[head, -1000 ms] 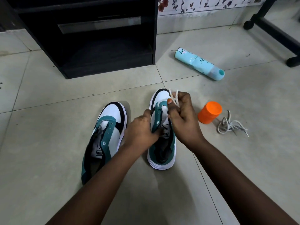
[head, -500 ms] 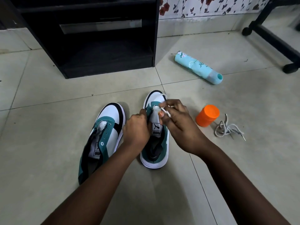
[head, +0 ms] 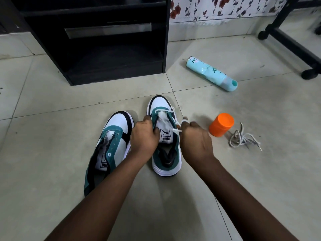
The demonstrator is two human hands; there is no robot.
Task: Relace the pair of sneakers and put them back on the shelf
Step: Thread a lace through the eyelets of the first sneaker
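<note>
Two white, teal and black sneakers stand on the tiled floor, toes pointing away from me. The left sneaker [head: 111, 145] has no lace. On the right sneaker [head: 165, 136] a white lace [head: 171, 110] crosses the lowest eyelets. My left hand [head: 144, 136] grips the left eyelet flap of that sneaker. My right hand [head: 194, 138] pinches the white lace at the shoe's right side, with the strand stretched from the eyelets to my fingers. A second loose lace [head: 243, 139] lies bunched on the floor to the right.
A black shelf unit [head: 97, 40] with an open lower bay stands ahead on the left. An orange cap [head: 221, 124] sits beside the right sneaker. A light blue bottle [head: 211, 73] lies on its side further back. A black wheeled frame [head: 293, 44] crosses the far right.
My right hand has pulled the lace from above the tongue out to the shoe's right side, drawing it through the lowest eyelets. My left hand keeps hold of the shoe.
</note>
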